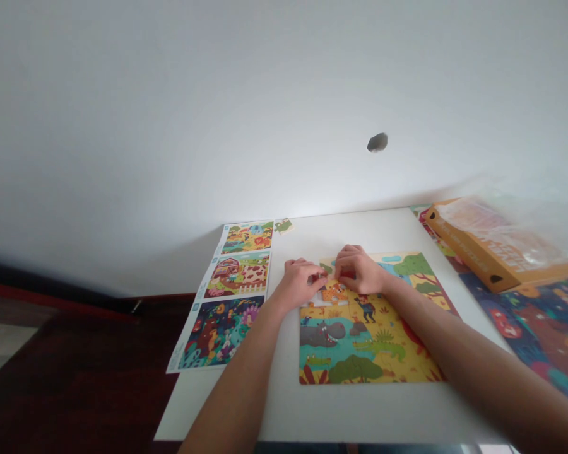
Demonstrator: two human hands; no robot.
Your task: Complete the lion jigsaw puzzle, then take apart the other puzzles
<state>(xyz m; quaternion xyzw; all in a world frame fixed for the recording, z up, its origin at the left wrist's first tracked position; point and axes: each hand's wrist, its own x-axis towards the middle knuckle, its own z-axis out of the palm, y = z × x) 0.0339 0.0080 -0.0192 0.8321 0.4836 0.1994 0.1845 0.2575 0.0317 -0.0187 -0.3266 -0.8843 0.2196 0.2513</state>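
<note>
A jigsaw puzzle (345,340) with a hippo, crocodiles and trees lies mostly assembled on the white table. Around its upper left part, the white tabletop shows through a gap. My left hand (300,284) is at this gap, its thumb and fingers closed on the edge of a puzzle piece (334,292) with an orange spotted animal. From the other side, my right hand (358,270) pinches down at the top of the same area, fingers bent together. The fingers partly cover the piece, so how far it sits in place is hidden.
A loose green puzzle piece (284,226) lies by the wall. Left of the puzzle is a sheet (220,296) with three printed pictures. On the right, an orange puzzle box (483,249) with clear plastic stands beside another dark puzzle (539,328). A white wall (284,113) with a hole borders the table.
</note>
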